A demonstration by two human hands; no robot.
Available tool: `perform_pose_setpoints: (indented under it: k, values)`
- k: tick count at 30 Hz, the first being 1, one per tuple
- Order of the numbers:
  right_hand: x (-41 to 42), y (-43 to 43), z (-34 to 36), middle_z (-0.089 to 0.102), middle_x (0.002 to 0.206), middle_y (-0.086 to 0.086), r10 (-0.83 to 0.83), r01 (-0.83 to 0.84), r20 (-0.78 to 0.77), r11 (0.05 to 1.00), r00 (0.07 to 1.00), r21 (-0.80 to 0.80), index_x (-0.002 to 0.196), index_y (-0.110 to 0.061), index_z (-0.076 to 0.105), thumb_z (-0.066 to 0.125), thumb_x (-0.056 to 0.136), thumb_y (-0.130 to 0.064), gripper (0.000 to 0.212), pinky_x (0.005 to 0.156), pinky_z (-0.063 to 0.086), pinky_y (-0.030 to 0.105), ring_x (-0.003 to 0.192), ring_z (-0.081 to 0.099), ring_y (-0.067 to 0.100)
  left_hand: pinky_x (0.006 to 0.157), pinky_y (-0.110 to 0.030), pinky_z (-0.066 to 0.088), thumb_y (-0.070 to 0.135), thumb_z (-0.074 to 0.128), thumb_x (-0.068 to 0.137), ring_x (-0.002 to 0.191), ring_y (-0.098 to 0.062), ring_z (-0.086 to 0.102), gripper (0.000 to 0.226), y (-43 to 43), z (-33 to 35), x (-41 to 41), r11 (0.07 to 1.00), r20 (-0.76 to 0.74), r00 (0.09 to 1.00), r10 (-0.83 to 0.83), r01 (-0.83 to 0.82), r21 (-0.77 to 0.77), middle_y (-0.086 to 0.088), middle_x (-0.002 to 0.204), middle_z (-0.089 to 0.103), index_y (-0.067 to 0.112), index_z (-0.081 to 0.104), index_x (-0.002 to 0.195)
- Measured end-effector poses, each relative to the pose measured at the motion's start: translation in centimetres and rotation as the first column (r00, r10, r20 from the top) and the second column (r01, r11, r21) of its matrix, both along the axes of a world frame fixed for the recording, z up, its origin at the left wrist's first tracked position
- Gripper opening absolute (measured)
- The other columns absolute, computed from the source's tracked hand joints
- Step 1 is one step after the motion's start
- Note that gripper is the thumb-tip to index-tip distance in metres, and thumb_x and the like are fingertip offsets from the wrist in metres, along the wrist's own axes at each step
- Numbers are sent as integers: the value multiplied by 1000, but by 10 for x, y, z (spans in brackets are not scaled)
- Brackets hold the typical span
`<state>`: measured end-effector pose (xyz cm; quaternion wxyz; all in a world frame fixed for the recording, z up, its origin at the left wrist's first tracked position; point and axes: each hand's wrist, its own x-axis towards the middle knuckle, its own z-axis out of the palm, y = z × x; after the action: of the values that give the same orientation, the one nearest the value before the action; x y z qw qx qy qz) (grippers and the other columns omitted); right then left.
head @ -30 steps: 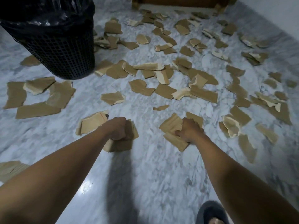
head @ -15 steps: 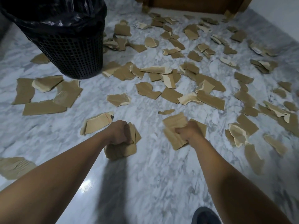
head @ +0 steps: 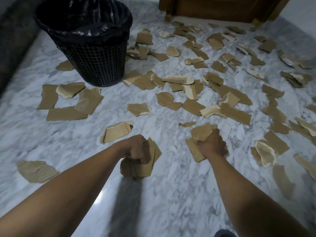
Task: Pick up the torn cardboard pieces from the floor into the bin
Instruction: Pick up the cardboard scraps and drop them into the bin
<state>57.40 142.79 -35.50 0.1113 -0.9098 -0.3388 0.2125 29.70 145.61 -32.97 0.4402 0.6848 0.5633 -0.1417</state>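
Observation:
Several torn brown cardboard pieces [head: 189,105] lie scattered over the marble floor. My left hand [head: 136,148] grips a bunch of cardboard pieces [head: 136,168] low in the middle of the view. To its right, my right hand [head: 212,145] grips another bunch of cardboard pieces [head: 200,134]. The black mesh bin [head: 95,64], lined with a black plastic bag, stands upright at the upper left, well beyond both hands. A pale piece with a red dashed line [head: 118,131] lies just beyond my left hand.
A wooden door or furniture base [head: 220,9] runs along the far edge. A dark wall or ledge [head: 12,53] borders the left side. A dark shoe tip [head: 224,233] shows at the bottom right. More cardboard [head: 36,171] lies at the left.
My right hand has lifted its cardboard pieces off the floor and drawn them together. The view has shifted so the bin sits nearer the middle. My left hand keeps its bunch.

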Motion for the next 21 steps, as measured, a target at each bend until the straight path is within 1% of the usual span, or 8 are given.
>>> perform_pose_setpoints:
  k: [2, 4, 6, 8, 11, 13, 17, 21]
  values:
    - [-17, 2, 4, 58, 122, 11, 183, -184, 20, 977, 983, 108, 129, -19, 33, 80, 80, -25, 69, 88, 47, 47, 113, 56, 38, 61, -35, 54, 22, 83, 66, 86, -24, 65, 41, -2, 1, -11, 1000, 2, 1000, 16, -16, 26, -8, 100, 67, 8, 67, 101]
    - [-26, 11, 9, 56, 111, 3, 334, -320, -63, 932, 940, 172, 127, -21, 33, 80, 79, -17, 67, 76, 49, 41, 98, 60, 34, 66, -38, 57, 26, 83, 67, 90, -27, 68, 37, -3, 5, -24, 997, -30, 999, 19, -17, 74, -11, 98, 70, 6, 71, 95]
    - [-30, 27, 14, 59, 115, 3, 484, -480, -94, 875, 870, 63, 129, -20, 44, 80, 76, -20, 63, 83, 51, 40, 101, 60, 31, 70, -36, 55, 26, 83, 71, 97, -28, 67, 39, -1, 9, -38, 993, -56, 998, 27, -20, 113, -11, 102, 70, 3, 72, 100]
    - [-34, 45, 21, 60, 124, 7, 595, -591, -21, 794, 804, -143, 128, -19, 53, 74, 81, -25, 52, 96, 46, 43, 114, 57, 31, 72, -32, 50, 25, 79, 77, 102, -27, 64, 40, 3, 14, -50, 987, -98, 995, 38, -22, 162, -11, 109, 66, 2, 69, 108]
    - [-34, 67, 24, 45, 140, 6, 647, -573, 129, 737, 752, -358, 133, -23, 48, 63, 90, -23, 46, 100, 36, 49, 132, 41, 31, 75, -31, 50, 25, 75, 79, 103, -27, 62, 42, 16, 12, -67, 965, -160, 983, 88, -44, 258, -11, 114, 65, 7, 65, 115]
    - [-28, 76, 22, 39, 144, 4, 668, -588, 126, 716, 733, -376, 136, -23, 44, 66, 90, -24, 51, 98, 38, 49, 134, 36, 32, 75, -33, 52, 24, 76, 77, 99, -29, 63, 41, 25, 10, -72, 950, -175, 977, 122, -64, 307, -12, 110, 66, 7, 64, 112]
    - [-13, 95, 15, 38, 149, 10, 709, -680, -62, 642, 702, -354, 147, -19, 35, 78, 81, -33, 79, 103, 45, 44, 133, 42, 35, 85, -42, 44, 26, 74, 78, 113, -33, 50, 41, 38, 1, -67, 927, -269, 951, 152, -42, 373, -10, 114, 56, 13, 57, 113]
    - [-16, 107, 16, 26, 158, 10, 721, -695, -118, 591, 682, -410, 157, -13, 18, 79, 83, -34, 98, 103, 46, 40, 137, 42, 34, 98, -48, 43, 30, 80, 76, 126, -36, 37, 70, 54, -5, -66, 955, -325, 932, 160, -63, 290, -11, 134, 40, 7, 44, 130]
